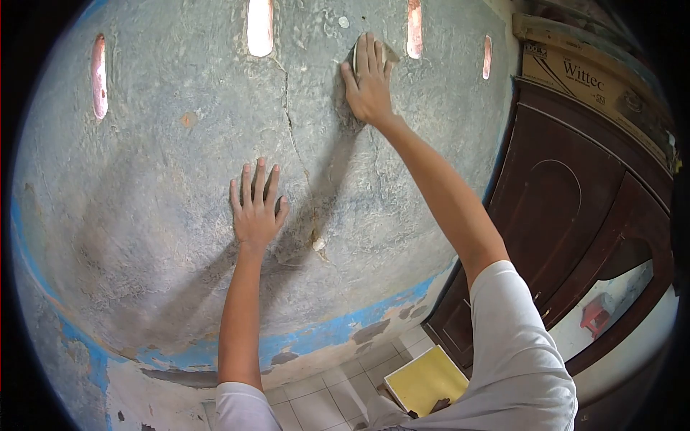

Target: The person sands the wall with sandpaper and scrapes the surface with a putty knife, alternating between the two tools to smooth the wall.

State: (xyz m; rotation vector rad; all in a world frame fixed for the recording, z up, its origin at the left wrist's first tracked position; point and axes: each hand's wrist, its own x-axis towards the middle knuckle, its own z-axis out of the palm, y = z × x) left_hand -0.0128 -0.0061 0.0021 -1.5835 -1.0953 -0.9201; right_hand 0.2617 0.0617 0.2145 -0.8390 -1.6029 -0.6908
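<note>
- Fingers [259, 179] of the left hand [255, 219] are spread wide and laid against the wall; those of the right hand [370, 87], higher up, stretch over a pale flat pad [391, 54], and I cannot tell whether they grip its edges.
- Largest in my head view is the rough grey plaster wall [165, 165] behind both hands, with a worn blue band [316, 334] low down.
- To its right I have a dark brown wardrobe [560, 154], its mirror [575, 332] reflecting a red stool.
- Below, I see pale floor tiles [316, 409].
- Atop the wardrobe lies a "Wittec" cardboard carton [586, 75].
- Near the wardrobe's foot sits a yellow panel [424, 381] with a pale rim.
- Four narrow slots [259, 27] pierce the upper wall; a thin crack [289, 115] runs down from below one.
- Under the right hand, the pad sits at the wall between the middle two slots.
- Smallest, I make out a chipped patch [318, 246] right of the left hand.
</note>
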